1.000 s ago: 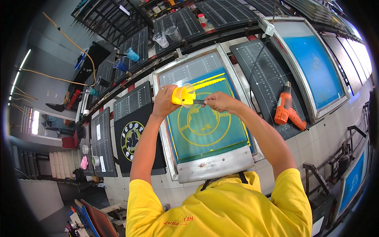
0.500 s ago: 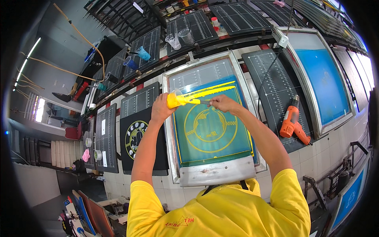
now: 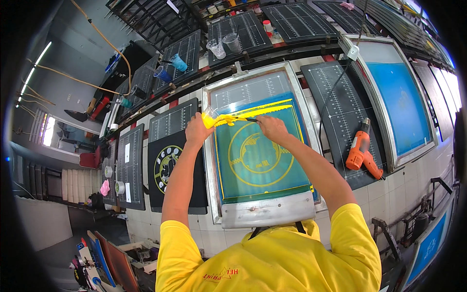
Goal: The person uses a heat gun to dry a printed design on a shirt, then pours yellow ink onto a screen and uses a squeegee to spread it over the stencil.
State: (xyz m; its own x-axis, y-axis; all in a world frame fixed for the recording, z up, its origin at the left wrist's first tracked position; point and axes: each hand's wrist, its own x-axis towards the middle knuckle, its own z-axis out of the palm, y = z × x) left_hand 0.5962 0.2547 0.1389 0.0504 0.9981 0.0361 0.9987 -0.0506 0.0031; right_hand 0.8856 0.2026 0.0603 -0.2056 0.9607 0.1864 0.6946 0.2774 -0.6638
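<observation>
My left hand [image 3: 196, 130] grips a plastic cup [image 3: 208, 118] of yellow ink, tipped to the right over a screen-printing frame [image 3: 209, 165]. Between thumb and fingers, my right hand [image 3: 272, 128] pinches a thin spatula [image 3: 251, 119], its blade coated in yellow and reaching toward the cup's mouth. Yellow ink [image 3: 265, 107] lies in a thick streak across the upper part of the green-blue mesh [image 3: 262, 177]. Below it shows a round emblem with a checkered band. A black printed cloth [image 3: 156, 194] with a round design lies on the board left of the frame.
An orange heat gun [image 3: 358, 151] rests on the dark board right of the frame. Beyond it stands another frame with blue mesh [image 3: 396, 107]. Plastic cups [image 3: 217, 48] sit on the far row of boards. A cable [image 3: 335, 87] hangs at the right.
The cup has tipped further, and more yellow ink hangs between it and the mesh. The spatula and my right hand have shifted slightly, the blade now more heavily coated.
</observation>
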